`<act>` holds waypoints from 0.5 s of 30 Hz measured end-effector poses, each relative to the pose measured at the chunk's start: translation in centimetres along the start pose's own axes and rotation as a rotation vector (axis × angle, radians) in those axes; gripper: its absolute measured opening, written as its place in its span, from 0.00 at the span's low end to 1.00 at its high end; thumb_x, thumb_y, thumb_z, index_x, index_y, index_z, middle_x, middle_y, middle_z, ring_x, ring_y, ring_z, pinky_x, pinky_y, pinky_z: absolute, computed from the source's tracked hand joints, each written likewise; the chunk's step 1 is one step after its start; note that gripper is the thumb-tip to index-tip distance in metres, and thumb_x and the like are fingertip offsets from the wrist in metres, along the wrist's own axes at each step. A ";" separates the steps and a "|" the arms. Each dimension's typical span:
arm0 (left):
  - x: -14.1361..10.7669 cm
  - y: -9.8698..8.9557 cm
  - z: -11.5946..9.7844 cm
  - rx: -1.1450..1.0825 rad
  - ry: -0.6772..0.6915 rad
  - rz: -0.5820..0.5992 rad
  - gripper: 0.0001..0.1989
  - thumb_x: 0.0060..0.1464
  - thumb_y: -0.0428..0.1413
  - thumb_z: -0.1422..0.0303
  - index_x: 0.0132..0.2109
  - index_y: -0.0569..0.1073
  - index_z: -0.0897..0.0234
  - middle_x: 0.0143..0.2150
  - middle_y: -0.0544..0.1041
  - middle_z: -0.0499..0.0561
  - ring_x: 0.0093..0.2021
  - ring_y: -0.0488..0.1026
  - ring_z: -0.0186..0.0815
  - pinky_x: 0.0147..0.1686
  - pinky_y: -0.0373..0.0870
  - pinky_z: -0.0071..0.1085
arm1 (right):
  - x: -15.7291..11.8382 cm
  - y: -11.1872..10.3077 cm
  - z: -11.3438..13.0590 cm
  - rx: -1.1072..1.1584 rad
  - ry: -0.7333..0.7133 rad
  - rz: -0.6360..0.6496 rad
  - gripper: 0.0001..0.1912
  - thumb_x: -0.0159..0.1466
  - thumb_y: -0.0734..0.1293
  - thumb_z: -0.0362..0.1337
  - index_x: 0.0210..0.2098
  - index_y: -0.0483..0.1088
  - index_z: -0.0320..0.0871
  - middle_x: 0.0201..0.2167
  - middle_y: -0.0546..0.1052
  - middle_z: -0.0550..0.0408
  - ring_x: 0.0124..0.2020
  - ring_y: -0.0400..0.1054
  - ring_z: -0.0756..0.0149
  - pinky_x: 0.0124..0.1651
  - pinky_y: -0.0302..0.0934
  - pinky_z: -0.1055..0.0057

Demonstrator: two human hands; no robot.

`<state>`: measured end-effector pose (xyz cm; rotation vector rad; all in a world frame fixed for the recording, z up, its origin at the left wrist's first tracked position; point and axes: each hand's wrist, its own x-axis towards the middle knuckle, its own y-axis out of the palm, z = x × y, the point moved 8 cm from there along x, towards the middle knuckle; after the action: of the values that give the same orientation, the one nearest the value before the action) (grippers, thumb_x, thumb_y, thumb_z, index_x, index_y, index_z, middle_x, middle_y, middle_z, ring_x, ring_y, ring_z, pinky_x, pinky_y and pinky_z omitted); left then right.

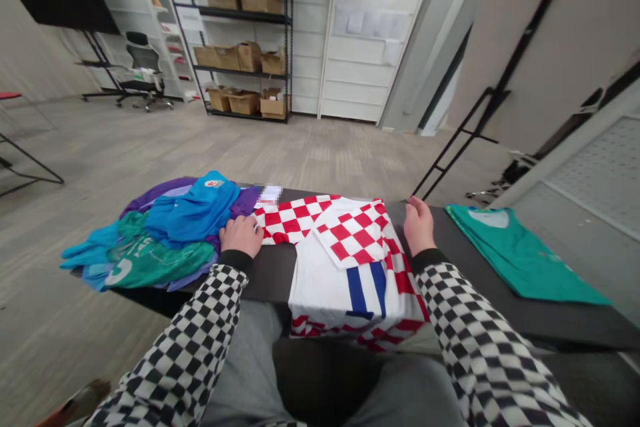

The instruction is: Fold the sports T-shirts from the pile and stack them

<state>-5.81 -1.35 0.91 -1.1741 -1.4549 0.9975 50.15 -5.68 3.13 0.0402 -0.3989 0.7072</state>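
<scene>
A red-and-white checkered jersey with white panels and blue stripes lies on the black table, its lower end hanging over the front edge. One sleeve stretches out to the left; the other is folded across the body. At the left sleeve's end, my left hand has its fingers bent, closed on the cuff. My right hand is just right of the jersey, loosely curled and apart from it, with nothing visible in it. Left of my left hand is a heap of blue, green and purple shirts.
A folded green shirt lies at the right of the black table. Behind the jersey sleeve is a small white tag or paper. Across the floor stand a shelf with cardboard boxes and an office chair. A board on a stand is at right.
</scene>
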 end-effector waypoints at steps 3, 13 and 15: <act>0.2 0.2 -0.2 -0.031 0.041 -0.055 0.14 0.68 0.52 0.59 0.47 0.80 0.61 0.48 0.85 0.67 0.57 0.78 0.62 0.57 0.68 0.56 | -3.8 -3.8 4.3 0.361 -0.031 -0.034 0.26 0.62 0.72 0.42 0.59 0.75 0.47 0.48 0.85 0.51 0.48 0.81 0.60 0.60 0.74 0.54; 2.7 0.0 -3.3 -0.826 -0.124 -0.055 0.14 0.57 0.61 0.62 0.50 0.72 0.59 0.35 0.83 0.49 0.33 0.81 0.40 0.36 0.75 0.33 | -12.2 -13.5 4.5 0.660 0.106 -0.093 0.28 0.51 0.72 0.33 0.53 0.75 0.48 0.30 0.78 0.62 0.23 0.68 0.69 0.28 0.63 0.71; 3.4 0.1 -6.1 -1.005 -0.162 0.006 0.19 0.54 0.62 0.65 0.53 0.73 0.61 0.33 0.81 0.48 0.29 0.79 0.37 0.32 0.74 0.31 | -11.5 -13.8 3.2 0.634 0.133 -0.107 0.28 0.51 0.71 0.35 0.53 0.73 0.48 0.30 0.77 0.63 0.22 0.66 0.70 0.27 0.61 0.72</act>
<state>0.05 2.12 2.59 -1.8050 -2.1780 0.3152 49.97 -23.93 3.14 0.6064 -0.0321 0.7028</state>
